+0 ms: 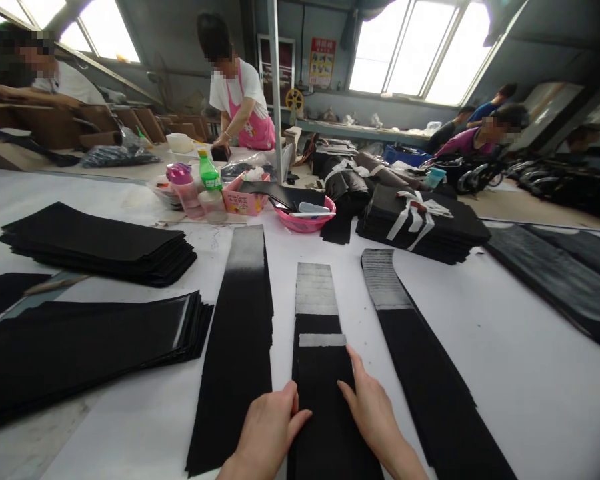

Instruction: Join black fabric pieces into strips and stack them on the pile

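Note:
Both hands are at a long black strip with a pale grey band across its far end. It lies over other black strips, whose whitish far end shows beyond it. My left hand pinches its left edge, thumb on top. On the right edge is my right hand, thumb over the top and fingers along the side. To the left lies a stack of black strips with a greyish far end. Another stack, curved and with grey lines at its far end, lies to the right.
Black panel stacks lie at left. A tied black bundle, a pink basket and a green bottle stand farther back. A co-worker in a pink apron stands beyond the table, near a pole.

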Tool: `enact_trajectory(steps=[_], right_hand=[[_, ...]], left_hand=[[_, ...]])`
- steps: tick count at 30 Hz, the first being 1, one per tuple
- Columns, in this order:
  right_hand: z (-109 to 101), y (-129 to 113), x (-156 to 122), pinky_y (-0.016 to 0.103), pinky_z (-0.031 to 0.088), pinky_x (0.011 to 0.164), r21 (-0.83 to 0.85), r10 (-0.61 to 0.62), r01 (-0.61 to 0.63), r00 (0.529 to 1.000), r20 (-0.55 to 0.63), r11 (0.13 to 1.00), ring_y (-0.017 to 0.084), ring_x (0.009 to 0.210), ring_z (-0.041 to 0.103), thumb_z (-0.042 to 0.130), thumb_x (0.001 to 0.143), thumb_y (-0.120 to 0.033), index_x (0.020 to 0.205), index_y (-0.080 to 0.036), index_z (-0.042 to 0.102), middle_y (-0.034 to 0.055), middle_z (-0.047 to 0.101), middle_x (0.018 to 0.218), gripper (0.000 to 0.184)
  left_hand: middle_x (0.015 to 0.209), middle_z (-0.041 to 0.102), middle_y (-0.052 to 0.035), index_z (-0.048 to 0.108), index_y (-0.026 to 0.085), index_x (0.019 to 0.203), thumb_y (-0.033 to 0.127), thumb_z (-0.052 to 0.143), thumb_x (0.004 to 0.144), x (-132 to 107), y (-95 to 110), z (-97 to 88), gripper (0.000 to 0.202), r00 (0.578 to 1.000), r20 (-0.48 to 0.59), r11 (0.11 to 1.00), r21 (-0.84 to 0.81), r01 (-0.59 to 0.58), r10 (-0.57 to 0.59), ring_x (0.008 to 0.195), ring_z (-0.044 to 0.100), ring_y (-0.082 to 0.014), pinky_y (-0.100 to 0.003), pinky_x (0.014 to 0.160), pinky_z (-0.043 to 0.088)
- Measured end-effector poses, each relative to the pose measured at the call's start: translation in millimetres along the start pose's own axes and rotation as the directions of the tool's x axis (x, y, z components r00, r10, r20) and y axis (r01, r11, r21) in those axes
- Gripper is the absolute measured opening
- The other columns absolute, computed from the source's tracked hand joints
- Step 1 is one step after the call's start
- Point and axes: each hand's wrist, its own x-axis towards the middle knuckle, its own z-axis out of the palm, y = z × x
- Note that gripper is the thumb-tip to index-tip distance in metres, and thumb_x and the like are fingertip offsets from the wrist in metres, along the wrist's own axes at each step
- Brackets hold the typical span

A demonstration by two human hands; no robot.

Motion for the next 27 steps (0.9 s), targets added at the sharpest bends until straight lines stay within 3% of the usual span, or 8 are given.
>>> enact_trajectory(steps=[3, 6, 8, 10, 13, 17, 22, 27], right_hand=[[1.0, -2.5, 2.8, 0.036, 0.044, 0.064, -0.016, 0.001, -0.001, 1.0, 0.006, 1.0, 0.033, 0.076, 0.068, 0.057, 0.078, -0.021, 0.142, -0.023, 0.04, 0.0093, 0.072, 0.08, 0.066], [-1.5, -4.8, 6.7, 0.035, 0.044, 0.064, -0.07, -0.002, 0.005, 0.999, 0.039, 0.998, 0.032, 0.077, 0.069, 0.06, 0.074, -0.017, 0.138, -0.023, 0.046, 0.0103, 0.073, 0.081, 0.065], [-12.4, -5.0, 12.5, 0.034, 0.043, 0.063, -0.149, -0.011, 0.026, 0.995, 0.095, 0.989, 0.032, 0.075, 0.069, 0.066, 0.071, -0.019, 0.133, -0.023, 0.052, 0.009, 0.073, 0.078, 0.063], [-34.1, -1.4, 23.3, 0.031, 0.043, 0.063, -0.2, -0.049, 0.079, 0.987, 0.153, 0.977, 0.028, 0.071, 0.068, 0.069, 0.071, -0.024, 0.118, -0.027, 0.063, 0.0047, 0.071, 0.072, 0.047], [-79.6, 15.6, 53.0, 0.027, 0.043, 0.066, -0.267, -0.124, 0.143, 0.989, 0.085, 0.953, 0.02, 0.075, 0.067, 0.063, 0.08, -0.025, 0.094, -0.029, 0.069, -0.0001, 0.07, 0.077, 0.016], [-126.1, 52.5, 104.0, 0.028, 0.044, 0.073, -0.44, -0.146, 0.098, 0.986, -0.078, 0.892, 0.019, 0.087, 0.064, 0.058, 0.082, -0.019, 0.095, -0.025, 0.068, 0.0022, 0.067, 0.097, 0.018], [-137.7, 80.4, 138.2, 0.028, 0.043, 0.079, -0.483, -0.173, 0.134, 0.984, -0.037, 0.865, 0.02, 0.101, 0.059, 0.064, 0.08, -0.021, 0.102, -0.025, 0.067, 0.0025, 0.063, 0.103, 0.023], [-137.8, 81.0, 146.5, 0.027, 0.041, 0.075, -0.529, -0.229, 0.202, 0.973, 0.016, 0.824, 0.019, 0.096, 0.057, 0.067, 0.078, -0.021, 0.09, -0.025, 0.065, 0.0002, 0.061, 0.095, 0.013]], left_hand=[[0.096, 0.068, -0.0052, 0.06, 0.021, 0.104, 0.02, 0.061, 0.08, 4.6, -2.3, 9.1, 0.023, 0.941, -0.202, 0.942, 0.254, -0.218, 0.272, 0.084, 0.067, -0.0222, -0.03, 0.071, 0.05], [0.118, 0.064, -0.0084, 0.058, 0.021, 0.119, 0.028, 0.06, 0.083, 23.5, -12.0, 22.0, 0.037, 0.662, -0.302, 0.699, 0.528, -0.483, 0.686, 0.105, 0.062, -0.0243, -0.031, 0.085, 0.052], [0.116, 0.066, -0.0089, 0.061, 0.02, 0.116, 0.042, 0.057, 0.085, 38.2, -17.9, 28.1, 0.038, 0.468, -0.293, 0.531, 0.657, -0.535, 0.834, 0.105, 0.062, -0.0239, -0.03, 0.084, 0.053], [0.11, 0.068, -0.0086, 0.065, 0.021, 0.11, 0.053, 0.052, 0.087, 47.9, -21.7, 30.5, 0.042, 0.366, -0.285, 0.449, 0.722, -0.526, 0.886, 0.103, 0.062, -0.0229, -0.029, 0.082, 0.053], [0.108, 0.069, -0.0078, 0.067, 0.022, 0.108, 0.062, 0.048, 0.086, 50.5, -24.3, 29.5, 0.049, 0.346, -0.291, 0.438, 0.744, -0.504, 0.892, 0.103, 0.062, -0.0223, -0.029, 0.082, 0.053], [0.112, 0.069, -0.006, 0.066, 0.024, 0.114, 0.061, 0.051, 0.086, 45.6, -24.8, 26.1, 0.049, 0.387, -0.257, 0.435, 0.75, -0.498, 0.886, 0.107, 0.062, -0.0208, -0.027, 0.085, 0.053], [0.115, 0.068, -0.0073, 0.065, 0.023, 0.116, 0.067, 0.05, 0.083, 44.4, -23.4, 24.6, 0.057, 0.422, -0.244, 0.451, 0.734, -0.508, 0.873, 0.107, 0.062, -0.0221, -0.027, 0.083, 0.055], [0.12, 0.066, -0.0094, 0.064, 0.021, 0.119, 0.065, 0.053, 0.082, 41.7, -23.6, 25.2, 0.058, 0.443, -0.27, 0.498, 0.67, -0.551, 0.855, 0.11, 0.061, -0.0232, -0.027, 0.086, 0.054]])
